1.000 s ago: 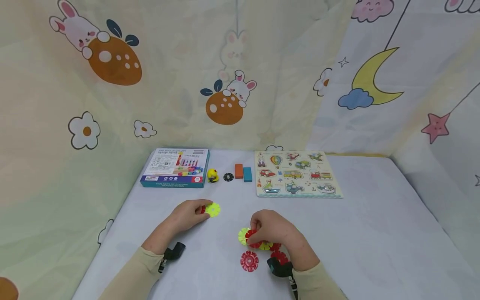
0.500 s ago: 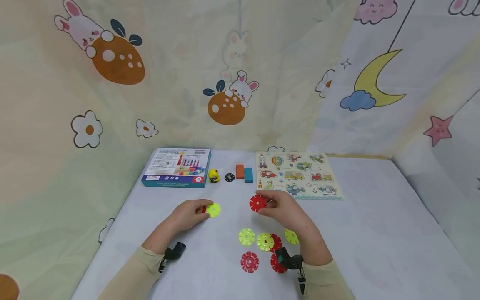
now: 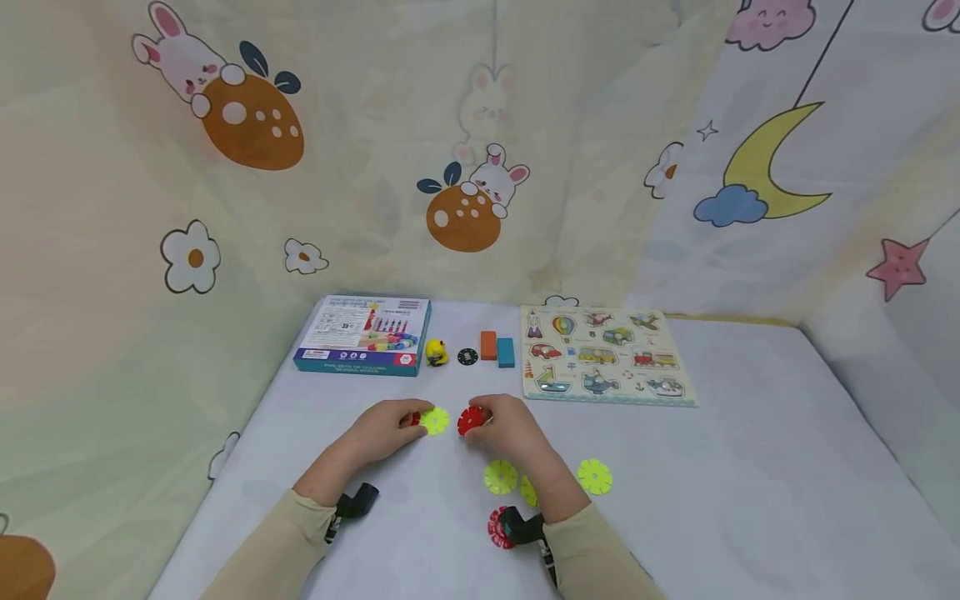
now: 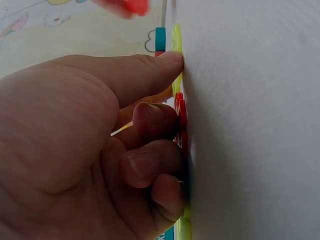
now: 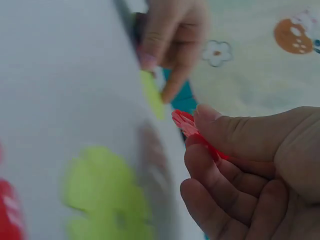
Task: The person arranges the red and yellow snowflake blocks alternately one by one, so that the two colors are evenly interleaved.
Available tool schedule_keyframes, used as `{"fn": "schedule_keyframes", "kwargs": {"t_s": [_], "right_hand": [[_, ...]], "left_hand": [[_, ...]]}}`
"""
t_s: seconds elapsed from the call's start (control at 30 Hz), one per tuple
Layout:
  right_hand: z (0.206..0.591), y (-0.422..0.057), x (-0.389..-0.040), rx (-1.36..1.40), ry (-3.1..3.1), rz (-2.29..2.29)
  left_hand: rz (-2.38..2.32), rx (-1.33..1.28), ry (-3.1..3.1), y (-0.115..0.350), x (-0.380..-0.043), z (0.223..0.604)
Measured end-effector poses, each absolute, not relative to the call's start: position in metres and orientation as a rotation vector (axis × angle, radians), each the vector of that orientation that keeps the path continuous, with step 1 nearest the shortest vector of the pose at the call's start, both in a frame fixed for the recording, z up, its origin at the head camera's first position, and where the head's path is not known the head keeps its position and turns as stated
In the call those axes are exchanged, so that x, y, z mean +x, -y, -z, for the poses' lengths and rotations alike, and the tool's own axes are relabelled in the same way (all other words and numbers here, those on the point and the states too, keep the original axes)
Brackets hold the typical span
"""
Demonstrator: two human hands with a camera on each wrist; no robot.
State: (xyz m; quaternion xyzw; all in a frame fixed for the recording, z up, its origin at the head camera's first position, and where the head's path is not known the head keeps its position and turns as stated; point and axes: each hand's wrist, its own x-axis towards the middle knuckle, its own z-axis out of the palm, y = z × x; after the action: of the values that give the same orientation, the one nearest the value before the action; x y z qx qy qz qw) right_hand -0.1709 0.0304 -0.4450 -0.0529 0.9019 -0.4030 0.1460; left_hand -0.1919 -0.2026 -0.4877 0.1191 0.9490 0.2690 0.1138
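In the head view my left hand (image 3: 382,431) rests on the table, its thumb and index finger pinching a yellow-green notched flower disc (image 3: 436,421). A red disc (image 4: 182,112) lies under the curled fingers in the left wrist view, with a further yellow-green piece (image 4: 185,229) behind; whether they are joined is hidden. My right hand (image 3: 513,432) pinches a red notched disc (image 3: 470,420) by its edge, just right of the yellow-green one and apart from it. The right wrist view shows this red disc (image 5: 184,121) between thumb and fingers, off the table.
Loose yellow-green discs (image 3: 500,477) and a red disc (image 3: 497,528) lie near my right forearm, partly covered. Along the back stand a boxed set (image 3: 363,333), a yellow duck (image 3: 437,353), a black round chip (image 3: 467,357), orange (image 3: 488,345) and blue (image 3: 506,352) blocks and a puzzle board (image 3: 611,358).
My right hand has picked the red disc up from the loose pieces, lifted it forward and brought it left, close to my left hand. The left hand keeps its place.
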Motion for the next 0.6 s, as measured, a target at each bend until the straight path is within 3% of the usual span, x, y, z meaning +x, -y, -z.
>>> {"fn": "schedule_keyframes", "kwargs": {"t_s": [0.2, 0.6], "right_hand": [[0.467, -0.020, -0.169, -0.163, -2.659, 1.088], [0.475, -0.024, -0.180, -0.139, -2.700, 1.033]], "left_hand": [[-0.799, 0.369, -2.785, 0.202, -0.191, 0.488], [-0.769, 0.345, -2.767, 0.203, -0.196, 0.489]]}}
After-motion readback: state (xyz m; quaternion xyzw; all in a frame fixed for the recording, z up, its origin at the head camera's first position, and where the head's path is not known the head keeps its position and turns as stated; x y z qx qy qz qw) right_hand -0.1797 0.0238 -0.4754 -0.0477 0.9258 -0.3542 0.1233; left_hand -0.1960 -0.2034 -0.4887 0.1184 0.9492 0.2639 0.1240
